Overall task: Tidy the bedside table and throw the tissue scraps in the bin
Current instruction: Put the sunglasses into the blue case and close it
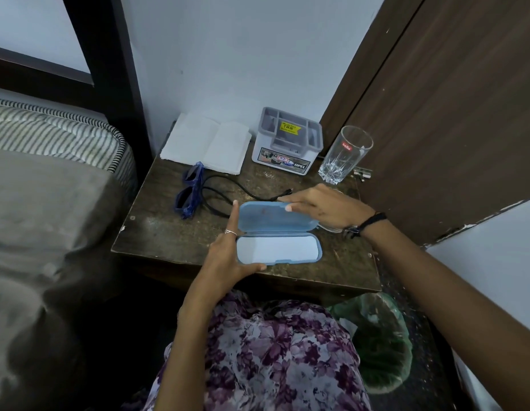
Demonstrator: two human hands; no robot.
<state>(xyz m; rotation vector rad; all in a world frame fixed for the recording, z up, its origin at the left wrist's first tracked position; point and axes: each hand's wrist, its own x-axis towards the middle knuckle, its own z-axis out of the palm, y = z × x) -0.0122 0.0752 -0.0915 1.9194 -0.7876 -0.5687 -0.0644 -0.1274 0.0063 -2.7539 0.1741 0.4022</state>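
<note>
Blue open glasses case (278,232) near table (174,238) edge

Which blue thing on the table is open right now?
The light blue glasses case is open, its lid up, held by the left hand and right hand. The dark blue sunglasses just lie folded beside the black cable.

The glasses case (278,232) I have open is pale blue, its lower half lined near-white; the sunglasses (190,191) near the desk's left edge are dark blue with dark lenses; the cable (228,188) is black; the desk (174,232) is dark mottled brown; the organiser (287,143) at the back edge is grey and white with a yellow sticker; my dress (272,357) is purple-and-white floral; the bin liner (382,336) is green; the mattress (50,129) is black-and-white striped.
</note>
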